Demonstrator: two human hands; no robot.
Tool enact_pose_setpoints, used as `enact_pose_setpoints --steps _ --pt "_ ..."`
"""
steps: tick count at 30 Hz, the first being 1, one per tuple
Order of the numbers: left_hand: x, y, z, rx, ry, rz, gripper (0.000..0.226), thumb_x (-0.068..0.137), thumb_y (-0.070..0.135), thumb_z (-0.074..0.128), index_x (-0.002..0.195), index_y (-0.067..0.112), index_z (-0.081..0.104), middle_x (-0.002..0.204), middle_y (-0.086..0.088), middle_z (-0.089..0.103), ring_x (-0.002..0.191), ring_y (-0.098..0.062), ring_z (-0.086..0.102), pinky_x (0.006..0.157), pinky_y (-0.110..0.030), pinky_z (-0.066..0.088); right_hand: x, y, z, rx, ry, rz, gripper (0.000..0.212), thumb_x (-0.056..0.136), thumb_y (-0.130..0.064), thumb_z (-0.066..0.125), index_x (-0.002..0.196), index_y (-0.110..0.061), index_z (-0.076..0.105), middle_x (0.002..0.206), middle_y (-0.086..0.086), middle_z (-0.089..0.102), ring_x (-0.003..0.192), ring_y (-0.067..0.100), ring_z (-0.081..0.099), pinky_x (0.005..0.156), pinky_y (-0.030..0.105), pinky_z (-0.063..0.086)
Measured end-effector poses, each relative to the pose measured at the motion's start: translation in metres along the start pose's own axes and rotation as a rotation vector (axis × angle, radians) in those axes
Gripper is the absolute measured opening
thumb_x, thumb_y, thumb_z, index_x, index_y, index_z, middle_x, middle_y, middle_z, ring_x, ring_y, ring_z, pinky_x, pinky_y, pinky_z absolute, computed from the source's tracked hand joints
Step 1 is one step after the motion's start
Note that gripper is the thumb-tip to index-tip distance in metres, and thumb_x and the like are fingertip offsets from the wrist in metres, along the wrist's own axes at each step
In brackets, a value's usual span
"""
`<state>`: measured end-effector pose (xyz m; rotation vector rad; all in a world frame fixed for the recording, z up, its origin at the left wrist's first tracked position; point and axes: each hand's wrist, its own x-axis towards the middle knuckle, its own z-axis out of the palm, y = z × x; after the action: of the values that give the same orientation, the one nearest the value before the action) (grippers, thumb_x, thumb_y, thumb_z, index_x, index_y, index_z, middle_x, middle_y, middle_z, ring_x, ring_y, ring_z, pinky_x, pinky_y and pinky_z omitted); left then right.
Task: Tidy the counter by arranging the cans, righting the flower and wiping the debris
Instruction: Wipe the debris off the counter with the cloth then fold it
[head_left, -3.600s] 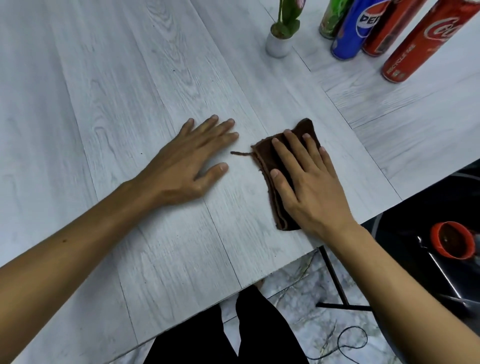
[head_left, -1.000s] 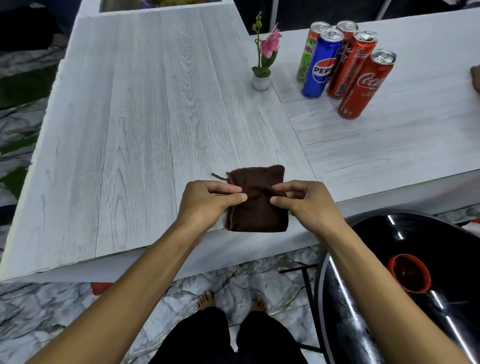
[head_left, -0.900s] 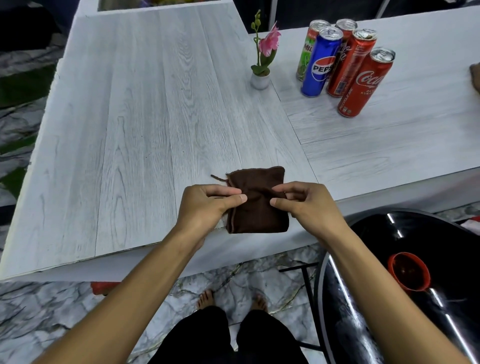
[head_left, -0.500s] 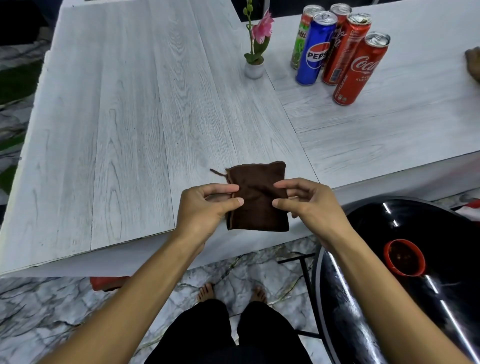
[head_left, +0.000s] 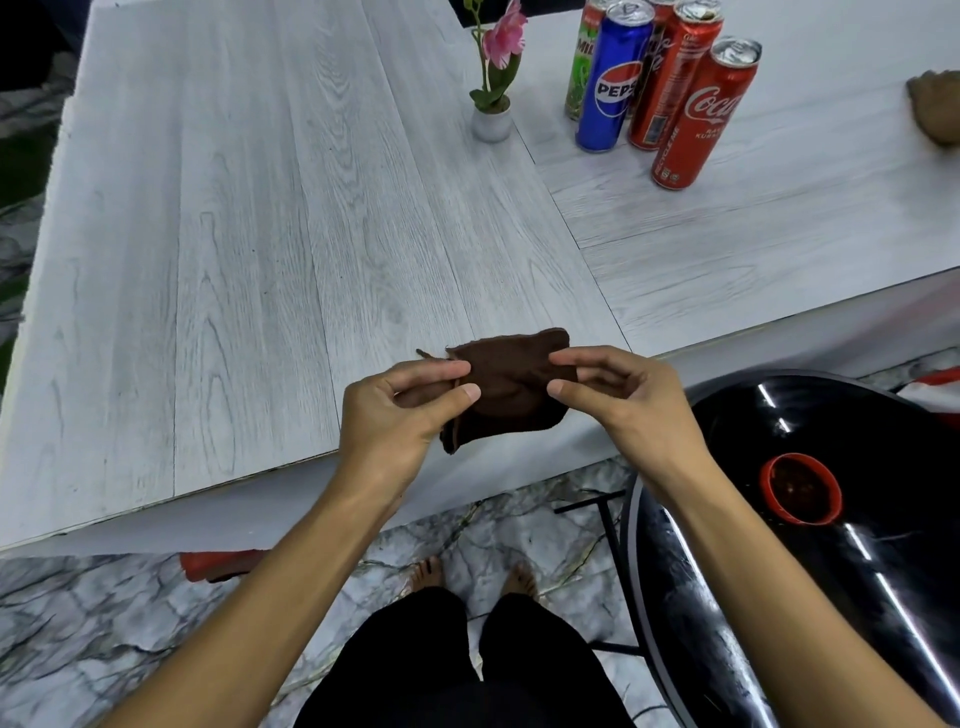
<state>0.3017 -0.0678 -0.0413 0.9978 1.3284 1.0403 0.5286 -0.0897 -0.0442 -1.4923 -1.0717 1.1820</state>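
A small white pot (head_left: 491, 123) stands upright on the pale grey wood-grain desk (head_left: 249, 234) and holds a pink artificial flower with green leaves (head_left: 501, 44), also upright. Just to its right, five tall slim drink cans stand upright in a tight cluster. At the front left is a blue can (head_left: 610, 85) reading "PEPSI". Behind it is a green can (head_left: 581, 67) showing only "MIL", and behind that a dark can (head_left: 650, 54) that is mostly hidden. A red can (head_left: 670, 83) has print too small to read. Nearest the desk edge is a red Coca-Cola can (head_left: 701, 117) with "RECYCLE ME" down its side. What the cans hold cannot be seen.

A folded dark brown cloth (head_left: 511, 384) is at the desk's near edge. The left hand (head_left: 400, 415) has its grip pinched on the cloth's left edge. The right hand (head_left: 626, 400) has its grip pinched on the right edge.

A red round bowl (head_left: 800, 488) sits on a glossy black round table (head_left: 857, 597) beside the desk. Its inside is dark and its contents are unclear.
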Motion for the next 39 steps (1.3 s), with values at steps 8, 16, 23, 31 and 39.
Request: enact_pose_setpoints --steps 8,16,23,31,39 --pt "-0.012 0.011 -0.002 -0.01 -0.053 0.001 0.026 0.073 0.013 0.091 0.095 0.025 0.084 0.096 0.001 0.081 0.096 -0.013 0.077 0.084 -0.017 0.056 -0.018 -0.008 -0.005 0.05 0.044 -0.011 0.027 0.079 -0.011 0.087 0.1 -0.028 0.082 0.1 0.014 0.074 0.094 0.032 0.072 0.094 0.036 0.058" --pt "-0.031 0.016 -0.002 -0.048 -0.116 -0.013 0.028 0.067 0.022 0.089 0.094 0.023 0.084 0.094 -0.003 0.081 0.093 -0.016 0.078 0.082 -0.016 0.057 -0.045 -0.011 -0.012 0.073 0.062 -0.024 0.03 0.078 -0.01 0.087 0.1 -0.029 0.082 0.092 -0.007 0.075 0.08 0.012 0.073 0.083 0.021 0.056" --pt "-0.037 0.016 0.015 -0.045 -0.253 0.007 0.023 0.072 0.017 0.088 0.094 0.021 0.084 0.099 -0.003 0.08 0.097 -0.017 0.076 0.084 -0.018 0.056 -0.087 -0.011 -0.022 0.153 0.185 -0.069 0.03 0.079 -0.004 0.083 0.104 -0.02 0.081 0.092 0.001 0.077 0.08 0.017 0.071 0.078 0.022 0.056" --pt "-0.038 -0.004 0.052 0.03 -0.467 0.049 0.025 0.076 0.011 0.088 0.097 0.024 0.084 0.106 0.002 0.077 0.101 -0.016 0.074 0.088 -0.026 0.057 -0.136 0.013 -0.034 0.153 0.428 -0.068 0.031 0.082 0.002 0.079 0.109 -0.012 0.078 0.096 0.012 0.077 0.087 0.051 0.064 0.085 0.05 0.059" --pt "-0.043 -0.041 0.097 0.068 -0.677 0.044 0.026 0.077 0.01 0.087 0.098 0.025 0.084 0.111 0.0 0.077 0.106 -0.016 0.073 0.09 -0.026 0.056 -0.176 0.052 -0.05 0.157 0.68 -0.045 0.031 0.084 -0.001 0.079 0.113 -0.013 0.076 0.1 0.007 0.078 0.081 0.023 0.071 0.079 0.03 0.061"
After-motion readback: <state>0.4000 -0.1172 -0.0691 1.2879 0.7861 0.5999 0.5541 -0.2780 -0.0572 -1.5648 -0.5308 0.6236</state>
